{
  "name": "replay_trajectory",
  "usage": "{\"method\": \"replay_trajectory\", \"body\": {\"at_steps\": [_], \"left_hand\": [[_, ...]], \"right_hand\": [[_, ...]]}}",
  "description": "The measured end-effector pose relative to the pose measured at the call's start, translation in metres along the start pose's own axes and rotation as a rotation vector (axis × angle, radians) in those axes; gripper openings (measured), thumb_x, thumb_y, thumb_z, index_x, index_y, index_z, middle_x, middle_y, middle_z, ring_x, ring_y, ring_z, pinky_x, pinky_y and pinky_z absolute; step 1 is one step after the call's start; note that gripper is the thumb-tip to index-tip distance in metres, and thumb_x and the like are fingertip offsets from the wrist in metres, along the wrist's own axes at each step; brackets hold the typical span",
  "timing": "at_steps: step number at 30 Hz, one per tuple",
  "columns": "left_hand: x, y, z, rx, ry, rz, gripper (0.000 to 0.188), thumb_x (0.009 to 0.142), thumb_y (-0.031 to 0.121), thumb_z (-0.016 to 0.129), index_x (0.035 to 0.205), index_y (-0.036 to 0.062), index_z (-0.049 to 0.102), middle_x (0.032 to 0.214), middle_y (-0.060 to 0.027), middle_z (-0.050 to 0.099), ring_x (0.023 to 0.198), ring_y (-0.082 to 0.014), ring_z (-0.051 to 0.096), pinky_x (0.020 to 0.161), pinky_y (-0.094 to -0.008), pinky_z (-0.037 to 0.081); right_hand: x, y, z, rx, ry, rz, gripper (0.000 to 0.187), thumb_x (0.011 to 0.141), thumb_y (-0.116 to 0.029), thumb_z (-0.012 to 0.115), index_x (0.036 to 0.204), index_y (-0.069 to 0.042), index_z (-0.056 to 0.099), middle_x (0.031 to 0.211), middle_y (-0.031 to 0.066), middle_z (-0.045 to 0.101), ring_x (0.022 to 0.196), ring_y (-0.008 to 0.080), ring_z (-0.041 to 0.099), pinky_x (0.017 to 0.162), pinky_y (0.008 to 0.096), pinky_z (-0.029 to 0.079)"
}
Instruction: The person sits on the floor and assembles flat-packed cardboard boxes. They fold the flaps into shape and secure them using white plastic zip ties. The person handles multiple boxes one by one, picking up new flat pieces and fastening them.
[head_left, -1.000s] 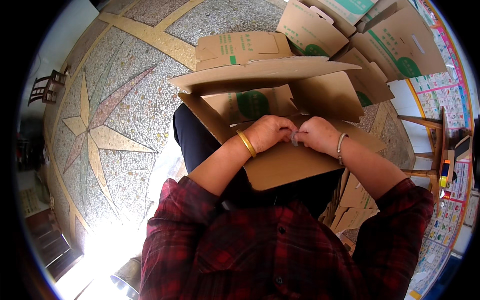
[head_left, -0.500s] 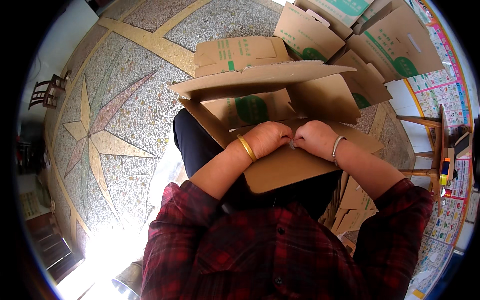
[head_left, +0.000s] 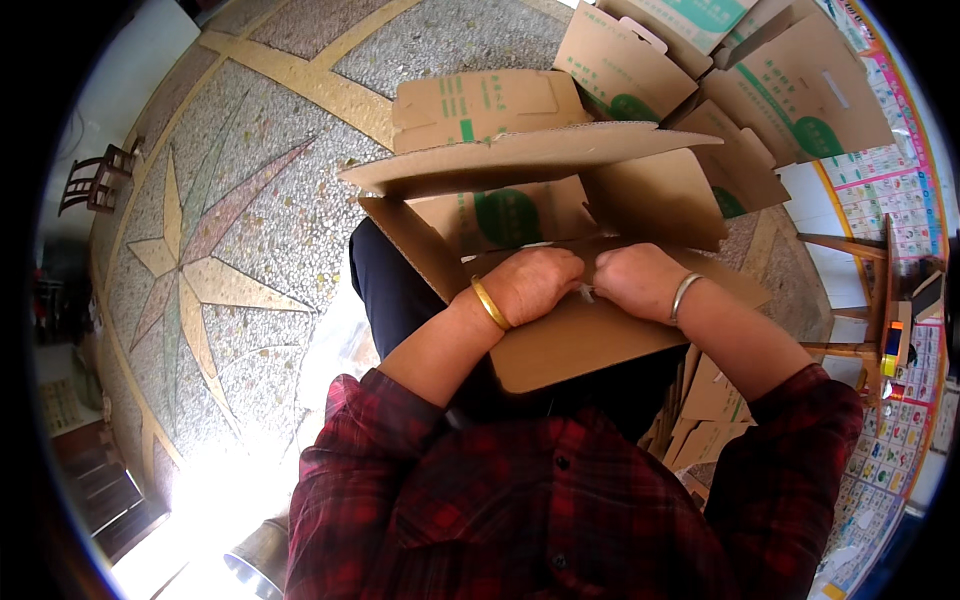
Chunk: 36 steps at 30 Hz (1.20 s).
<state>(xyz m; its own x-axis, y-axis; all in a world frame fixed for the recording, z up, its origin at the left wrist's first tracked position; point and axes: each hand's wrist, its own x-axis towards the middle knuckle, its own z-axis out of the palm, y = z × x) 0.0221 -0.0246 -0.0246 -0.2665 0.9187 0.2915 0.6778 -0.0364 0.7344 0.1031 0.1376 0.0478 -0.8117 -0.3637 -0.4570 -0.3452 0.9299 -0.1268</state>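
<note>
An open brown cardboard box (head_left: 585,345) rests on my lap, its flaps standing out on several sides. My left hand (head_left: 538,283) and my right hand (head_left: 642,283) meet over the near flap, fingers pinched close together. Between their fingertips shows a small whitish piece (head_left: 586,291), thin and partly see-through, like a bit of plastic or cord; its exact kind is too small to make out. The fingers hide most of it. A gold bangle circles my left wrist, a silver one my right.
Several finished-looking cardboard boxes (head_left: 625,62) with green print stand at the far right, and another box (head_left: 488,103) lies just beyond mine. Flat cardboard pieces (head_left: 712,390) are stacked by my right leg. A wooden frame (head_left: 874,300) stands at the right edge.
My hands have moved slightly apart at the fingertips, with the whitish piece still between them. The box stays in place on my lap.
</note>
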Motion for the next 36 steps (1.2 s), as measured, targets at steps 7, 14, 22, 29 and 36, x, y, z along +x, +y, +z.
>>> {"method": "replay_trajectory", "body": {"at_steps": [7,14,22,29,36], "left_hand": [[0.004,-0.001,-0.001,-0.015,-0.044,0.031,0.009,0.077,0.012,0.055,0.076,0.0031,0.054,0.076,-0.0145,0.055,0.075,-0.034,0.054,0.066,-0.04,0.044],[0.016,0.001,-0.004,-0.101,-0.093,-0.051,0.011,0.081,0.015,0.054,0.081,0.0039,0.057,0.08,-0.0154,0.057,0.078,-0.0332,0.055,0.069,-0.0381,0.045],[0.014,0.009,0.0,-0.05,-0.079,0.076,0.007,0.078,0.012,0.056,0.08,0.0063,0.059,0.077,-0.0112,0.056,0.076,-0.0296,0.055,0.067,-0.0365,0.046],[0.007,0.013,-0.005,-0.009,-0.085,0.088,0.007,0.078,0.01,0.054,0.083,0.0068,0.058,0.076,-0.0098,0.054,0.075,-0.0289,0.054,0.067,-0.0361,0.045],[0.013,0.016,0.002,0.052,-0.139,0.006,0.01,0.08,0.011,0.05,0.085,0.0044,0.056,0.077,-0.0117,0.054,0.078,-0.0303,0.054,0.07,-0.0381,0.045]], "right_hand": [[-0.001,0.011,-0.002,-0.056,0.008,-0.135,0.013,0.072,-0.011,0.051,0.073,-0.005,0.062,0.08,0.0102,0.059,0.075,0.0285,0.06,0.066,0.0371,0.048],[-0.003,0.02,0.007,0.227,0.252,-0.105,0.013,0.074,-0.021,0.053,0.075,-0.011,0.062,0.081,0.0085,0.061,0.073,0.0275,0.06,0.066,0.0385,0.048],[-0.003,0.02,0.016,0.235,0.15,-0.07,0.017,0.073,-0.022,0.051,0.074,-0.011,0.064,0.077,0.011,0.063,0.075,0.0299,0.059,0.067,0.0396,0.047],[-0.006,0.014,0.007,0.26,0.142,-0.121,0.02,0.075,-0.021,0.049,0.074,-0.008,0.064,0.08,0.0096,0.063,0.079,0.0285,0.059,0.07,0.0394,0.048],[-0.01,0.015,0.018,0.226,0.185,-0.073,0.019,0.075,-0.022,0.051,0.073,-0.008,0.064,0.078,0.0088,0.061,0.08,0.0272,0.058,0.07,0.0381,0.047]]}}
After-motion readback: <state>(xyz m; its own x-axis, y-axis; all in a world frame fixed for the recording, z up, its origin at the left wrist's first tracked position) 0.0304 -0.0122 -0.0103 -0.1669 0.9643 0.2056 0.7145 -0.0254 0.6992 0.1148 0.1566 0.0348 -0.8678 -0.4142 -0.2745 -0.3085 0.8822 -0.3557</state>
